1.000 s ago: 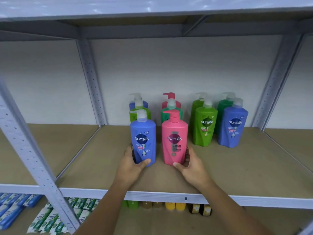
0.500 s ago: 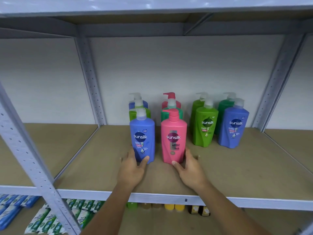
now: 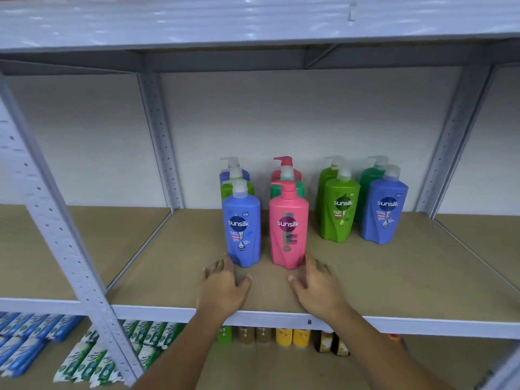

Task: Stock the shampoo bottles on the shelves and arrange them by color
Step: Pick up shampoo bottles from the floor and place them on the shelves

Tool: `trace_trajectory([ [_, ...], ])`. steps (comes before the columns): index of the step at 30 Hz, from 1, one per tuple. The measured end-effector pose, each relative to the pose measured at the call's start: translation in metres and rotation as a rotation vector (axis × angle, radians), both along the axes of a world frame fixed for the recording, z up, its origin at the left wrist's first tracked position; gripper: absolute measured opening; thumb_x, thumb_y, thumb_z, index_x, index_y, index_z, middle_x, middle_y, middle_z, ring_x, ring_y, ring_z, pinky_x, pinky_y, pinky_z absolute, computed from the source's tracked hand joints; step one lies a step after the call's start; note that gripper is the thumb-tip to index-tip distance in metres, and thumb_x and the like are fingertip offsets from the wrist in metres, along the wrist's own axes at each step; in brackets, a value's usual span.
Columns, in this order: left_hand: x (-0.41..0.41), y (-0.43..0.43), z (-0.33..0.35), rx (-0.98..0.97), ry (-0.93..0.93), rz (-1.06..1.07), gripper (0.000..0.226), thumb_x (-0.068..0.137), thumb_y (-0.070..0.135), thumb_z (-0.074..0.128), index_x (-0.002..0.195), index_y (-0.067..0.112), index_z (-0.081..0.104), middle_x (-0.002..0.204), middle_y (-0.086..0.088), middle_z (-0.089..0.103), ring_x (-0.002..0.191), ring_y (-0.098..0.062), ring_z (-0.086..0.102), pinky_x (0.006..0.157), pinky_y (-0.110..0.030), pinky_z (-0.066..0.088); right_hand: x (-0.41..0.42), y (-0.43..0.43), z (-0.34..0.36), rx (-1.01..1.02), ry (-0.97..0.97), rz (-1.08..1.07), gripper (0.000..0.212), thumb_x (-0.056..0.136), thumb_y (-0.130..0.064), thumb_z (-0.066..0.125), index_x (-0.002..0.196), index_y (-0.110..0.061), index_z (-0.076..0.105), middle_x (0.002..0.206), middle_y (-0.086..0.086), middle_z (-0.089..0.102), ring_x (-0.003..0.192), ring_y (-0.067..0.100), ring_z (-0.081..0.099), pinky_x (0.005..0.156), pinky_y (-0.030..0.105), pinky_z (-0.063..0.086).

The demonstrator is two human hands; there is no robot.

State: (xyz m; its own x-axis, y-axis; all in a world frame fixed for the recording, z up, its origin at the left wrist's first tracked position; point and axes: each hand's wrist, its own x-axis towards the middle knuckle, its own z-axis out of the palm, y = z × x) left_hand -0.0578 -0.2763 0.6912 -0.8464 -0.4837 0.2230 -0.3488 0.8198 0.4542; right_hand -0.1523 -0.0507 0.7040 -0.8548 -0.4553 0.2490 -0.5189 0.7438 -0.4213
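Note:
A blue Sunsilk pump bottle [image 3: 241, 229] and a pink one [image 3: 288, 229] stand upright side by side at the front of two rows on the brown shelf board [image 3: 365, 277]. Behind the blue one are a green bottle [image 3: 228, 187] and another blue one; behind the pink one, a teal bottle [image 3: 298, 186] and a pink one. To the right stand a light green bottle [image 3: 340, 209] and a blue bottle [image 3: 384, 209], each with a green bottle behind. My left hand [image 3: 222, 285] and right hand [image 3: 316, 285] hover open just in front of the front pair, holding nothing.
Grey perforated uprights [image 3: 56, 235] frame the bay, and an upper shelf [image 3: 253, 21] hangs close overhead. Below, the lower shelf holds blue and green sachet packs [image 3: 84, 356] and small yellow and brown bottles [image 3: 284, 336]. A white wall backs the shelf.
Both hands have let go of the blue and pink front bottles and drawn back toward the shelf's front edge, fingers spread. The bottles stay standing where they were set.

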Motion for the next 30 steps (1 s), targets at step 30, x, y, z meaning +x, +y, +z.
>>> trace_trajectory([
  [30,-0.029,0.012,0.019,0.3,0.161,0.131,0.101,0.088,0.053,0.066,0.156,0.005,0.01,0.14,-0.007,0.058,0.126,-0.035,0.055,0.12,-0.054,0.018,0.006,0.006,0.004,0.151,-0.062,-0.009,0.088,0.089,-0.072,0.034,0.157,-0.019,0.016,0.158,0.009,0.035,0.144,0.032,0.03,0.121,0.042,0.021],
])
